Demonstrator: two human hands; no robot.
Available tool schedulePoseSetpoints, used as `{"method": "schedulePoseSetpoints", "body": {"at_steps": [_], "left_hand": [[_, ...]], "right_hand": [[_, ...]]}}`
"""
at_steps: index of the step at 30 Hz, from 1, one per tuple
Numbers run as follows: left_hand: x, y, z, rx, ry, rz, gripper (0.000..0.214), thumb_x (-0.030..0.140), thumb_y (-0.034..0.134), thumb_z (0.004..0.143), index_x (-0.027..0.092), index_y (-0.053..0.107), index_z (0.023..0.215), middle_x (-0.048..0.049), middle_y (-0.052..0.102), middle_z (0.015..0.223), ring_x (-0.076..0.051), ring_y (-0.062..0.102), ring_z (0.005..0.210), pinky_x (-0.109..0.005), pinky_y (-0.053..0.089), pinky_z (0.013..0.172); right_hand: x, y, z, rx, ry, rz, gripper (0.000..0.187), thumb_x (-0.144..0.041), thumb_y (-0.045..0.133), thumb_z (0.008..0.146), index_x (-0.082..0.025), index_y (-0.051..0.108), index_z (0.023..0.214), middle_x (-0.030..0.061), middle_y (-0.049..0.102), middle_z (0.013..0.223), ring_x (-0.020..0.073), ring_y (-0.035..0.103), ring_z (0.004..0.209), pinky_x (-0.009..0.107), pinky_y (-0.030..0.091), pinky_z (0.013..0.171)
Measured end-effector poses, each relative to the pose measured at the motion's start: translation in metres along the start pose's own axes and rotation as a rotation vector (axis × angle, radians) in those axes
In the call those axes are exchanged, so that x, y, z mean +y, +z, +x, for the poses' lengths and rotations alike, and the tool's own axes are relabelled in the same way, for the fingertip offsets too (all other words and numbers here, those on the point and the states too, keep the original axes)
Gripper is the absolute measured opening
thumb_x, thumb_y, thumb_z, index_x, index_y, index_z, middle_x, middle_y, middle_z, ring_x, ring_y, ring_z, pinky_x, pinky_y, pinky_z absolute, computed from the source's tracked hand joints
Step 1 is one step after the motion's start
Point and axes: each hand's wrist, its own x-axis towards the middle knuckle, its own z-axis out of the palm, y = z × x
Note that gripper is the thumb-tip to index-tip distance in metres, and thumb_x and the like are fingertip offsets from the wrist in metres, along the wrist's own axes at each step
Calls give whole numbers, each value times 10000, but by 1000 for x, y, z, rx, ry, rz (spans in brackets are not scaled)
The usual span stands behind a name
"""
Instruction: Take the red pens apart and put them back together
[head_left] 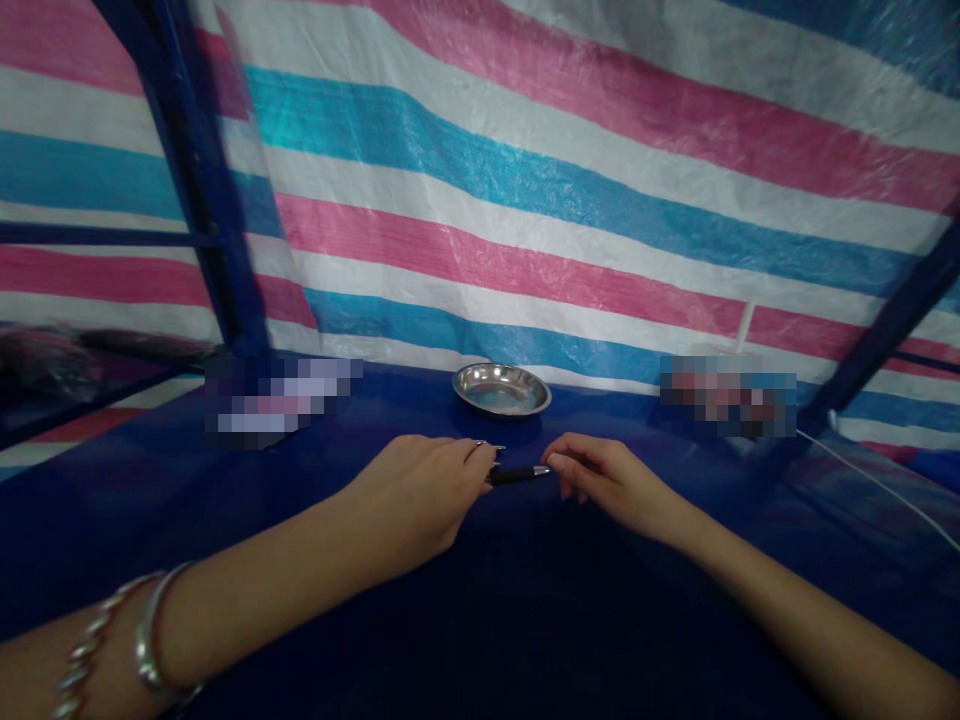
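Observation:
A black pen with silver ends [519,474] lies level just above the dark blue table cover [480,620], held between both hands. My left hand [420,495] is closed, its fingertips pinching the pen's left end, where a silver clip shows. My right hand [600,478] pinches the pen's right tip with thumb and forefinger, its other fingers curled. Silver bracelets [120,640] circle my left wrist.
A shallow round steel dish [502,389] sits behind the hands near the striped pink, white and blue tarp wall [570,200]. Blurred items lie at back left [281,400] and back right [727,395]. A white cable [877,485] runs along the right. Blue metal frame posts [202,180] stand left.

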Motion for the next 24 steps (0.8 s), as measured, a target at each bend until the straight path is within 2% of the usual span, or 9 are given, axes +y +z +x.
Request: {"method": "schedulePoseSetpoints", "body": {"at_steps": [4, 7, 14, 24], "left_hand": [[4, 3, 0, 37, 6, -7, 170, 192, 408, 819, 159, 492, 962, -53, 607, 853, -204, 589, 715, -308, 436, 581], [4, 3, -1, 66, 3, 2, 152, 195, 397, 824, 156, 493, 936, -52, 602, 827, -196, 585, 685, -300, 424, 563], [3, 4, -1, 98, 35, 19, 130, 214, 370, 842, 166, 482, 886, -36, 595, 788, -189, 570, 647, -297, 417, 540], [4, 5, -2, 86, 51, 40, 183, 274, 384, 847, 161, 503, 925, -49, 596, 845, -206, 576, 698, -330, 449, 578]], "right_hand": [[-2, -1, 1, -53, -27, 77, 405, -439, 316, 844, -137, 527, 677, 15, 541, 612, 92, 490, 544, 210, 381, 534], [-5, 0, 0, -59, -20, 174, 457, -470, 285, 841, -128, 546, 686, 14, 533, 586, 90, 488, 524, 211, 391, 524], [-7, 0, 0, -138, -35, 241, 357, -421, 361, 834, -132, 540, 723, -1, 531, 587, 79, 488, 517, 199, 393, 505], [-8, -3, 1, -132, -40, 284, 380, -414, 365, 833, -135, 522, 629, 0, 531, 564, 81, 484, 509, 212, 391, 522]]}}
